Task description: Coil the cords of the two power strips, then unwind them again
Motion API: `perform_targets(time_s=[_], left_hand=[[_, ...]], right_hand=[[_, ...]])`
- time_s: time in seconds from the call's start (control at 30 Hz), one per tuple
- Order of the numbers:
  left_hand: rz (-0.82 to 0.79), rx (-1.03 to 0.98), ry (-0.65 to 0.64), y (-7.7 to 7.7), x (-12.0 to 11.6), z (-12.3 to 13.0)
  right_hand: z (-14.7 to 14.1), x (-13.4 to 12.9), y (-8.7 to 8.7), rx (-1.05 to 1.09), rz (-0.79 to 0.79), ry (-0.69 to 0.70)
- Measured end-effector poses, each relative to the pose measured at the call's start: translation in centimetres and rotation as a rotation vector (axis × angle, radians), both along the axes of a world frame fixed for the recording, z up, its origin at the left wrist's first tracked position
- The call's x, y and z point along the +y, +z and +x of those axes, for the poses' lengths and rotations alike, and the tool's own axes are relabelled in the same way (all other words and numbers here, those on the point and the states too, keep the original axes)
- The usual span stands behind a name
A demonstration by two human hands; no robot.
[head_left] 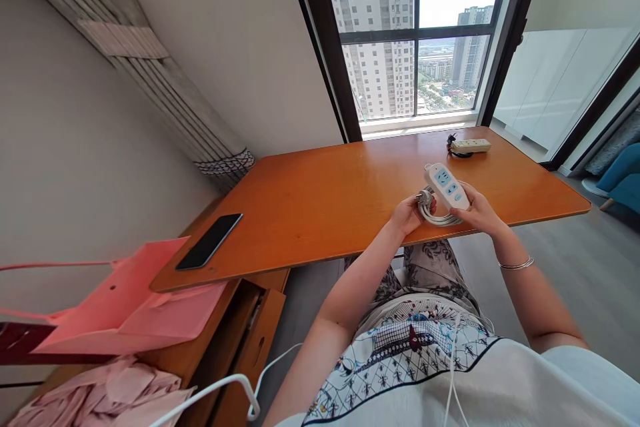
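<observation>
- The right hand [477,208] holds a white power strip [447,187] above the near edge of the wooden table [320,200]; the fingers are curled around the right side of the strip and the thumb lies on its top face
- The strip is tilted, with its blue sockets facing up toward the camera
- The left hand [407,215] is just beside the strip, on its left; the fingers are pressed together around the plug [424,197] and the coiled white cable [436,217], which hangs under the strip
- A thin bracelet [517,265] sits on the right wrist
- A second power strip [470,145], beige in colour, lies on the far part of the table near the window [415,33], well apart from both hands; a dark cable is bunched at its left end
- A black phone [209,241] lies flat, screen up, on the left corner of the table
- A pink bag [125,300] lies left of the table, its edge partly under the corner with the phone
- A white cord [220,387] runs along the bottom of the view, near pink cloth [100,397]
</observation>
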State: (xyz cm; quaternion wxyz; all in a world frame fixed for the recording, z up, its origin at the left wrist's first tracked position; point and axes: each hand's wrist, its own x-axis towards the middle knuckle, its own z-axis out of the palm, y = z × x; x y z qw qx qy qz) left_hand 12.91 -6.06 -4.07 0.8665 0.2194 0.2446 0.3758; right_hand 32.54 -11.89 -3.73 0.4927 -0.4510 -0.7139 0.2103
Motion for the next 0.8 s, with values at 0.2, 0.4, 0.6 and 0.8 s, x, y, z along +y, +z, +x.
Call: perform_targets(time_s=[0.2,0.4,0.6,0.8], left_hand=[[0.058,0.041,-0.047,-0.9,0.4,-0.4],[0.118,0.062,-0.091,-1.6,0.7,-0.6],[0.14,0.077,-0.025,-2.0,1.0,-0.7],[0.173,0.085,-0.028,-1.3,0.6,-0.7]], right_hand=[[0.0,-0.8,1.3,-0.091,-0.094,0.201],[-0.2,-1.8,1.4,-0.172,-0.134,0.307],[-0.9,-1.5,0.8,-0.174,-0.146,0.301],[-1.5,-0.7,-0.3,0.009,-0.179,0.101]])
